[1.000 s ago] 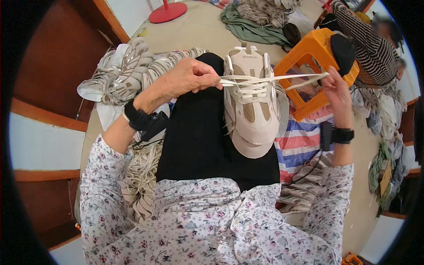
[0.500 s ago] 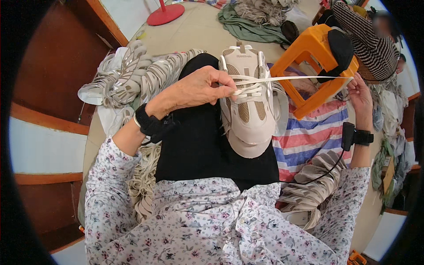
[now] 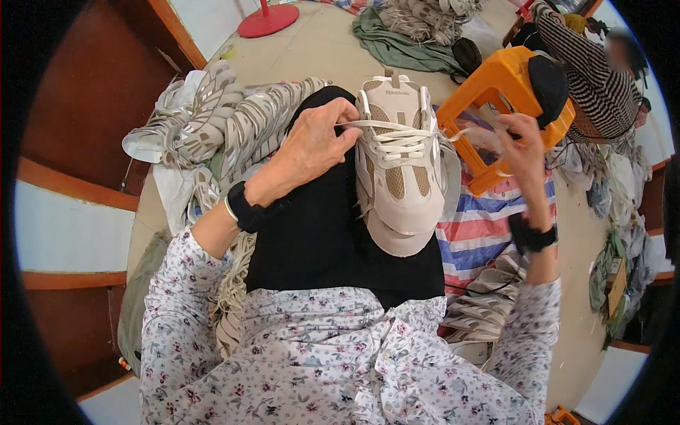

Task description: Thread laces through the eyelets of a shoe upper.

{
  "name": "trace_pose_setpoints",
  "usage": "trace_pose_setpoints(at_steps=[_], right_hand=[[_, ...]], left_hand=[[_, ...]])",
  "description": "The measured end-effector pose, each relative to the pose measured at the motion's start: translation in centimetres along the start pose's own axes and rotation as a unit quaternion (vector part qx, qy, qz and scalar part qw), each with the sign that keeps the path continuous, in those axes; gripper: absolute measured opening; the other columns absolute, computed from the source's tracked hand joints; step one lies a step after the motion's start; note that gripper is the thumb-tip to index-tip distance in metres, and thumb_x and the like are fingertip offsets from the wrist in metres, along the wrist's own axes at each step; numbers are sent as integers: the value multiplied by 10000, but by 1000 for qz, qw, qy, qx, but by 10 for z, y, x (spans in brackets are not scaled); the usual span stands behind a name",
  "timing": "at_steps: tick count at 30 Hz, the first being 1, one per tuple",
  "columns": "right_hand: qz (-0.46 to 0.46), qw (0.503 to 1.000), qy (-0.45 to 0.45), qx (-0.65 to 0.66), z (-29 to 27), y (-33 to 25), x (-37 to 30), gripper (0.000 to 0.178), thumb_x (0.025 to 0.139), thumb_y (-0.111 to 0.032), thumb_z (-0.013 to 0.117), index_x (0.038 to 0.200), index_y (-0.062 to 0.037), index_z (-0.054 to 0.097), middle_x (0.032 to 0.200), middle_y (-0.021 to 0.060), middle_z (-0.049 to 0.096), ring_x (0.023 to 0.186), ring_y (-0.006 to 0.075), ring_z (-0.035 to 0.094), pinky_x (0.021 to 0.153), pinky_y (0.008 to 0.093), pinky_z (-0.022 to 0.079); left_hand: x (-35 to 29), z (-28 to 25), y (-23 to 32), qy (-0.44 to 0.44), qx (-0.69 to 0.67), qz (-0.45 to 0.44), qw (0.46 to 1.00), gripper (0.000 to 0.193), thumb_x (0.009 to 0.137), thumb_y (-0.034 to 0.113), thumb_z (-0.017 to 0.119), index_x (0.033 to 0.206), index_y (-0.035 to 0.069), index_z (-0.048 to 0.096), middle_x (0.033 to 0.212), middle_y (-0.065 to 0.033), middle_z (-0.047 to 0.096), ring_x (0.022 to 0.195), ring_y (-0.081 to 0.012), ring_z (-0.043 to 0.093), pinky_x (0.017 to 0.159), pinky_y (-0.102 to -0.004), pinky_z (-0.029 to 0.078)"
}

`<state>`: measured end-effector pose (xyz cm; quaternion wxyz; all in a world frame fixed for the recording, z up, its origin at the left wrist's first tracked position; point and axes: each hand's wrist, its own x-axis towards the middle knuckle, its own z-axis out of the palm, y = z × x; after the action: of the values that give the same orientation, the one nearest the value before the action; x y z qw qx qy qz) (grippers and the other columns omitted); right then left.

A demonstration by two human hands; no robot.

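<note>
A beige and white sneaker point(image 3: 407, 202) with tan mesh lies on the black cloth point(image 3: 312, 241) over my lap, toe toward me. A flat cream shoelace point(image 3: 398, 129) runs through its eyelets and crosses the tongue. On the sneaker's left side, my left hand point(image 3: 312, 145) pinches the lace between thumb and fingers. My right hand point(image 3: 525, 149) is raised to the right of the sneaker, its fingers curled and smeared by motion. The lace's slack right end curls close to those fingers; whether they grip it is unclear.
Rows of beige shoe uppers point(image 3: 265, 117) lie at the left, with more point(image 3: 485, 304) by my right arm. An orange stool point(image 3: 489, 88) stands beyond the sneaker on the right, near a striped sheet point(image 3: 482, 227). A person in a striped top point(image 3: 591, 71) sits at far right.
My right hand has come inward from the far right, and the lace once taut toward it now hangs slack. My left hand has shifted slightly left, drawing lace out beside the sneaker.
</note>
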<state>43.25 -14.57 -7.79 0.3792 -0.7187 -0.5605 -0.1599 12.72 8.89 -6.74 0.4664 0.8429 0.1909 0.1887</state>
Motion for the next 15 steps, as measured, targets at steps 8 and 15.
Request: trace_pose_setpoints(at_steps=[8, 15], right_hand=[[67, 975, -87, 196, 56, -123, 14, 178, 833, -32, 679, 1010, -48, 690, 985, 74, 589, 940, 218, 592, 791, 325, 474], [-5, 989, -78, 128, 54, -122, 26, 116, 807, 22, 649, 897, -16, 585, 883, 72, 565, 859, 213, 550, 749, 303, 426]], left_hand=[[-4, 20, 21, 114, 170, 225, 953, 143, 786, 75, 735, 896, 44, 648, 894, -66, 603, 584, -174, 574, 521, -310, 468], [4, 24, 29, 87, 300, 263, 913, 119, 823, 124, 693, 872, 40, 625, 887, -91, 568, 652, -293, 621, 562, -403, 498]])
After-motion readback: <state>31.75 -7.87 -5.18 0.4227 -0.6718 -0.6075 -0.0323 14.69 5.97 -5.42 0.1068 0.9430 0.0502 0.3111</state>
